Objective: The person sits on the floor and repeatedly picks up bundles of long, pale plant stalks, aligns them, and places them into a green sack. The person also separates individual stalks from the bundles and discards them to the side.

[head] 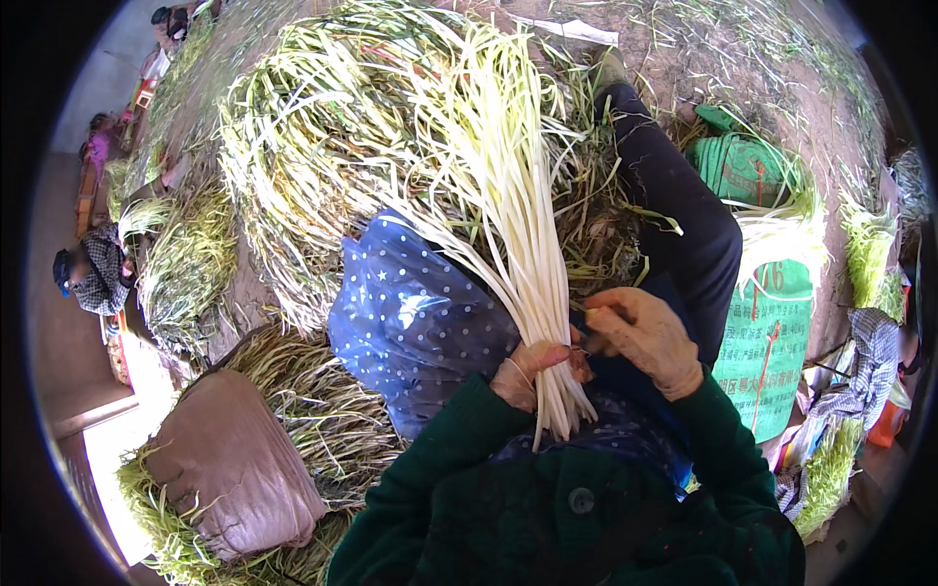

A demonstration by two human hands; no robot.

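Observation:
A long bundle of pale yellow-green leafy stalks, seemingly blanched chives [538, 242], lies across my lap, its white ends pointing toward my body. My left hand [531, 370], in a thin glove, is closed around it near those ends. Just right of the bundle is my right hand [648, 340], also gloved, with thumb and fingertips near each other; whether they pinch something small is unclear. A blue polka-dot plastic apron [418, 315] covers my lap under the bundle. A large heap of the stalks [308, 146] lies ahead and to the left.
A green printed woven sack [766, 351] with pale stalks on top is at the right. A brownish cloth-like cover [231, 461] lies over stalks at the lower left. Co-workers sit at the far left [102, 271] and far right [861, 373]. Loose leaves litter the ground [681, 36].

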